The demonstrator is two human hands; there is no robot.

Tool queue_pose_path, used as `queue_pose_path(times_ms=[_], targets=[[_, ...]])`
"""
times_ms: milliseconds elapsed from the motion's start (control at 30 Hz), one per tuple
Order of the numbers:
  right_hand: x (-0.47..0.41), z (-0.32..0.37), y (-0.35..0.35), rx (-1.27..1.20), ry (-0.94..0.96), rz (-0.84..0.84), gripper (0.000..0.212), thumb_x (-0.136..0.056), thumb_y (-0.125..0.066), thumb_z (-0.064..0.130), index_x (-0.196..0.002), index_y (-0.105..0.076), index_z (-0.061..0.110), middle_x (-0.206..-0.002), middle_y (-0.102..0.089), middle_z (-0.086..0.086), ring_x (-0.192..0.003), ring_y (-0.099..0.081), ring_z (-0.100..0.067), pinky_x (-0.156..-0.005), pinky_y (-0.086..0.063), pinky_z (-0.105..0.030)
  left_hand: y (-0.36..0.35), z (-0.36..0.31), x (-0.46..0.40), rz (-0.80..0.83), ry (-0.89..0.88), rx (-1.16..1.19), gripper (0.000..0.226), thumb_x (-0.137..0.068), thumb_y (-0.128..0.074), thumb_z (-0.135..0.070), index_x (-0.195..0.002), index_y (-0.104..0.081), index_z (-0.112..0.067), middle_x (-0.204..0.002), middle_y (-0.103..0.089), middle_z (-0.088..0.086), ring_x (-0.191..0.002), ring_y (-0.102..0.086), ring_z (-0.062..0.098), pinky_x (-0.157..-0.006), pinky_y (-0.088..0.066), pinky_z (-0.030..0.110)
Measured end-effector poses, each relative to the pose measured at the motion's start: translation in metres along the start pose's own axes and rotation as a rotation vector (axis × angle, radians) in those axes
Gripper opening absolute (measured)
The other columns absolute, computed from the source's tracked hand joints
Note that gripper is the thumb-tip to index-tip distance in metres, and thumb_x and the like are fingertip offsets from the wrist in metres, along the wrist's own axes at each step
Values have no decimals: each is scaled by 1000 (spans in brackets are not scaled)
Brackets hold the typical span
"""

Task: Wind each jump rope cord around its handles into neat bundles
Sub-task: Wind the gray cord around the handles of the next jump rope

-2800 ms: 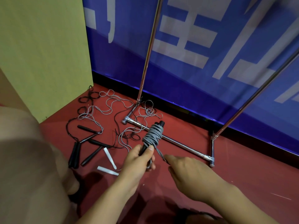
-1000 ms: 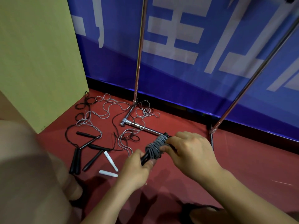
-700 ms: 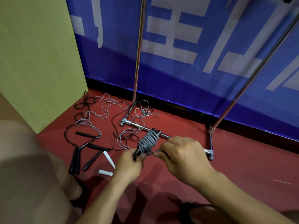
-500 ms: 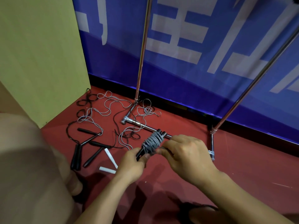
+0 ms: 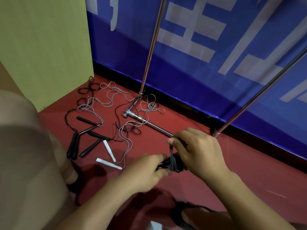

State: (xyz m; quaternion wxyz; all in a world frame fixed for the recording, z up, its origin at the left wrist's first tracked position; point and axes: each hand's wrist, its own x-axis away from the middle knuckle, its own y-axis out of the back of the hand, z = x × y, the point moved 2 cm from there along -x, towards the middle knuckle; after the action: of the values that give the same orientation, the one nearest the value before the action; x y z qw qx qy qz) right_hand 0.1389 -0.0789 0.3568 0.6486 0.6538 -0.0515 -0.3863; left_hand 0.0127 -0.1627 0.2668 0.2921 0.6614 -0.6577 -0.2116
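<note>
Low over the red floor I hold a jump rope bundle (image 5: pixel 174 163): grey cord wound around black handles. My left hand (image 5: pixel 146 171) grips the handle ends from the left. My right hand (image 5: pixel 197 150) covers the bundle's far side and pinches a short stretch of the grey cord (image 5: pixel 171 147) straight up between thumb and forefinger. Loose ropes lie on the floor to the left: black handles (image 5: pixel 74 146), white handles (image 5: pixel 108 156), tangled grey cord (image 5: pixel 116 98) and black cord (image 5: pixel 88 89).
A chrome stand's floor bar (image 5: pixel 149 122) runs behind my hands, with two upright poles (image 5: pixel 152 45) against the blue banner. A yellow-green panel (image 5: pixel 44 47) closes the left side. My knee (image 5: pixel 25 155) fills the lower left, and a sandalled foot (image 5: pixel 192 216) shows at the bottom.
The bundle has dropped lower and nearer to me. My right hand has shifted from the bundle's side to above it, drawing the cord's end upward.
</note>
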Motion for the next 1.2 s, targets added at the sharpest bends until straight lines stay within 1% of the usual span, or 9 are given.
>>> queue_pose_path(times_ms=[233, 333, 533, 667, 767, 900, 1000, 1133, 1200], targets=[[-2, -10, -5, -4, -99, 102, 43, -88, -40, 61, -86, -68, 29, -77, -63, 7, -71, -64, -23, -55, -49, -37, 12, -6, 10, 3, -124, 1, 27, -88, -64, -46, -89, -50, -23, -64, -50, -7, -65, -47, 18, -65, -47, 38], [-8, -20, 0, -74, -176, 135, 38, -89, -47, 59, -87, -68, 27, -77, -64, 7, -74, -63, -21, -62, -51, -39, 24, -10, 11, -46, -183, -13, 31, -89, -62, -45, -81, -41, -23, -61, -46, -6, -62, -44, 17, -62, -44, 39], [-21, -41, 20, -176, -313, 86, 33, -85, -54, 60, -84, -66, 30, -62, -63, 7, -60, -64, -18, -59, -54, -38, 38, -13, 15, -123, -183, 82, 31, -96, -58, -37, -79, -40, -18, -57, -44, -5, -57, -40, 15, -55, -32, 32], [-24, -49, 21, -234, -337, 96, 32, -82, -52, 66, -87, -65, 38, -64, -67, 6, -64, -69, -15, -61, -57, -41, 38, -14, 16, -96, -176, 65, 29, -97, -53, -40, -81, -39, -20, -62, -46, 1, -62, -46, 21, -62, -39, 41], [-23, -40, 16, -163, -285, 112, 30, -87, -57, 57, -84, -68, 29, -60, -63, 7, -62, -63, -16, -61, -54, -39, 33, -13, 17, -56, -152, 20, 29, -96, -54, -42, -82, -40, -22, -63, -47, -3, -63, -45, 20, -63, -40, 41], [-17, -16, 2, -26, -75, 187, 42, -88, -41, 60, -87, -66, 26, -79, -65, 6, -78, -64, -23, -62, -51, -37, 23, -7, 17, 87, -66, -52, 26, -95, -54, -45, -79, -39, -32, -69, -51, -7, -72, -52, 22, -69, -48, 40], [-15, -3, -4, 93, 62, 180, 41, -90, -39, 58, -80, -64, 27, -74, -61, 6, -69, -65, -23, -52, -38, -28, 16, -7, 18, 146, -51, -36, 20, -94, -53, -45, -89, -45, -28, -82, -60, -5, -81, -57, 24, -77, -51, 43], [-20, -10, -9, -12, -71, 323, 37, -92, -46, 61, -95, -66, 30, -88, -65, 8, -87, -62, -20, -67, -48, -34, 24, -11, 17, 152, -109, 14, 17, -94, -55, -41, -95, -50, -25, -81, -60, -4, -78, -56, 20, -75, -50, 42], [-22, -21, -13, -104, -156, 425, 38, -88, -54, 62, -91, -69, 28, -81, -68, 5, -81, -62, -18, -70, -51, -37, 29, -10, 17, 160, -122, 47, 17, -95, -57, -36, -90, -48, -22, -78, -59, 0, -74, -54, 20, -72, -47, 43]])
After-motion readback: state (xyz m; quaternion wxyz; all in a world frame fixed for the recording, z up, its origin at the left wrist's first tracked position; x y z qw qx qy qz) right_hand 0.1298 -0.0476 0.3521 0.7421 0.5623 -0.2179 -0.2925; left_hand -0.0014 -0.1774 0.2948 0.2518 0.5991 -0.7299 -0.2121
